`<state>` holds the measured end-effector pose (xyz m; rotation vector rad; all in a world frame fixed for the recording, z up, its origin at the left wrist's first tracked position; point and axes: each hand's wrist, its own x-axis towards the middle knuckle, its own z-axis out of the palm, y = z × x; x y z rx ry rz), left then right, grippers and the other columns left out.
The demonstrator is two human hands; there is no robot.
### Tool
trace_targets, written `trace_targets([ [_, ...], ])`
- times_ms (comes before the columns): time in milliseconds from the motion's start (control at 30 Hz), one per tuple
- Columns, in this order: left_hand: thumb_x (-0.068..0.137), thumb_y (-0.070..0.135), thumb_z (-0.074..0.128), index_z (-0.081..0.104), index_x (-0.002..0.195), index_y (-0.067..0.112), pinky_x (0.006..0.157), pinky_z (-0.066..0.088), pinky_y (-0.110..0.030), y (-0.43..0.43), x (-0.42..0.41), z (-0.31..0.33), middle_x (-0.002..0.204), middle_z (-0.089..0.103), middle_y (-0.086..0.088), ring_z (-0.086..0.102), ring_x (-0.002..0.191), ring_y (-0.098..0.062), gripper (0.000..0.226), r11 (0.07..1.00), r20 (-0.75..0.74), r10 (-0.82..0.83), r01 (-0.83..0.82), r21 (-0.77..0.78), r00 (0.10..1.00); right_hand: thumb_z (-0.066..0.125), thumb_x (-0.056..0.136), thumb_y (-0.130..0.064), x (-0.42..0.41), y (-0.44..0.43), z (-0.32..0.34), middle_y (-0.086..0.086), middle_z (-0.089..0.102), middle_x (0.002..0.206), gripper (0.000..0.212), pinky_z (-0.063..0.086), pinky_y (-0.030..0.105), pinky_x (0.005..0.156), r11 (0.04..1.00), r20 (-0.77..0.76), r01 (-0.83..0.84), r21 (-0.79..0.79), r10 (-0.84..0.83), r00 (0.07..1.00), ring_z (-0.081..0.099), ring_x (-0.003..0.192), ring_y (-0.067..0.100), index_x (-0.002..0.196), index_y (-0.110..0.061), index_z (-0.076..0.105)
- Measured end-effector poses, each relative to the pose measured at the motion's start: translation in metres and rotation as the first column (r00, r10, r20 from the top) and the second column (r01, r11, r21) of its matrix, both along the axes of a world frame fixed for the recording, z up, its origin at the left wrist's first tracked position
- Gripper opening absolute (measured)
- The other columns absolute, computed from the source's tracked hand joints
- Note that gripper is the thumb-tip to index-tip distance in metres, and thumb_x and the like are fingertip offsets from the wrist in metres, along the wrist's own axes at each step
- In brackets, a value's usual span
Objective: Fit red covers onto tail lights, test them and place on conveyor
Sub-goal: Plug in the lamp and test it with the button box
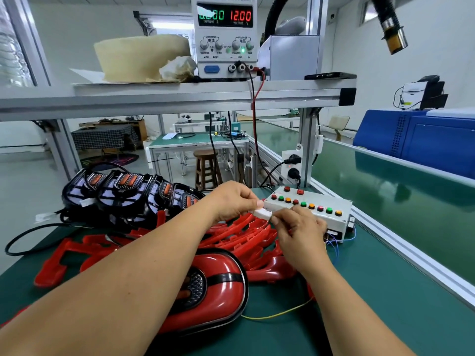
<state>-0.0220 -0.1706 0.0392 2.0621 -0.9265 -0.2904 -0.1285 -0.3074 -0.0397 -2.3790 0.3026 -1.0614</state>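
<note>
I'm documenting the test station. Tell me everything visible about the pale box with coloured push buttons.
The pale rectangular button box sits on the green bench mat beside the conveyor rail. Its top carries a row of nine red, green and orange round buttons, two more red ones behind. Thin blue wires leave its near right end.

Factory assembly line, conveyor (385, 181), power supply (225, 37)

One covered tail light (226, 276), four uncovered lights (126, 195), one tester box (336, 223).
</note>
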Motion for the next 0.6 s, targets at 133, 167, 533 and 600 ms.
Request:
trace_targets([
  [133,0.087,0.025,0.073,0.072,0.075,0.017,0.066,0.041,-0.032,0.000,-0.003,-0.002,0.060,0.060,0.001,0.050,0.067,-0.023,0.015,1.000,0.023,-0.008,0.008,0.012,1.000,0.063,0.092,-0.027,0.000,-0.001,-0.001,-0.015,0.046,0.074,0.010,0.012,0.029,0.073,1.000,-0.003,-0.011,-0.014,0.011,1.000,0.044,0.085,0.009,0.089,-0.030,0.072],
  [167,0.087,0.024,0.073,0.073,0.076,0.016,0.066,0.041,-0.034,0.001,-0.004,-0.003,0.060,0.060,0.001,0.050,0.067,-0.023,0.014,1.000,0.018,-0.011,0.011,0.008,1.000,0.063,0.092,-0.026,0.000,0.000,-0.001,-0.016,0.046,0.074,0.010,0.012,0.029,0.072,1.000,-0.004,-0.014,-0.013,0.014,1.000,0.045,0.085,0.010,0.089,-0.029,0.071],
  [533,0.090,0.019,0.071,0.071,0.085,0.005,0.049,0.036,-0.018,0.000,-0.008,-0.008,0.054,0.053,0.003,0.043,0.047,-0.006,0.015,1.000,-0.014,0.020,-0.020,0.006,1.000,0.064,0.089,-0.015,0.000,0.014,0.000,-0.007,0.058,0.075,0.016,0.010,0.034,0.066,0.997,0.024,0.007,-0.075,-0.005,1.000,0.049,0.080,0.014,0.073,-0.018,0.064],
  [600,0.090,0.021,0.070,0.072,0.092,0.001,0.052,0.039,-0.017,0.001,-0.008,-0.009,0.057,0.055,0.003,0.046,0.048,-0.003,0.021,0.999,0.020,0.040,-0.041,0.027,0.999,0.064,0.089,-0.016,0.000,0.015,-0.001,-0.008,0.055,0.073,0.018,0.010,0.034,0.066,0.997,0.018,0.003,-0.081,-0.001,1.000,0.048,0.080,0.014,0.072,-0.020,0.063],
])
